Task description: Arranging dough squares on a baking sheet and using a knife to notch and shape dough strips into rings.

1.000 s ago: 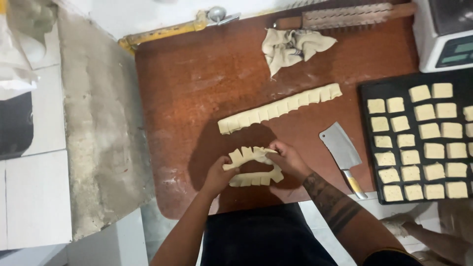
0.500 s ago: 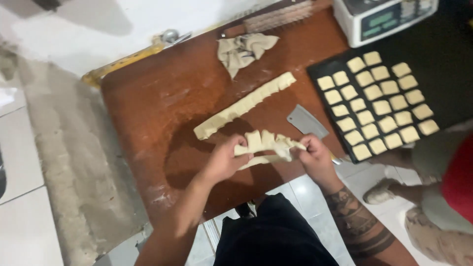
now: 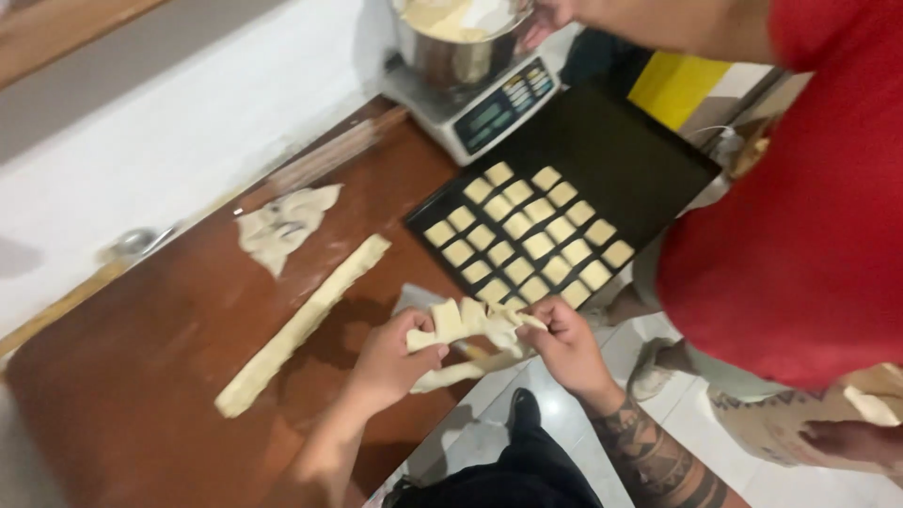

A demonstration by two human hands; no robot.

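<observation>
Both my hands hold a bunch of cut pale dough pieces (image 3: 470, 331) lifted just above the front edge of the brown wooden table (image 3: 141, 376). My left hand (image 3: 390, 362) grips the left end of the bunch and my right hand (image 3: 562, 343) grips the right end. A long strip of cut dough (image 3: 301, 325) lies diagonally on the table to the left. A black baking tray (image 3: 640, 160) behind my hands carries several rows of square dough pieces (image 3: 527, 235).
A crumpled dough scrap (image 3: 280, 226) lies farther back on the table. A digital scale (image 3: 475, 99) bears a metal pot (image 3: 451, 47) touched by another person's hand (image 3: 546, 14). That person in a red shirt (image 3: 809, 207) stands at the right.
I have lifted the gathered dough pieces off the table and carried them right, toward the tray. The view swung right, bringing in the scale and the person in red.
</observation>
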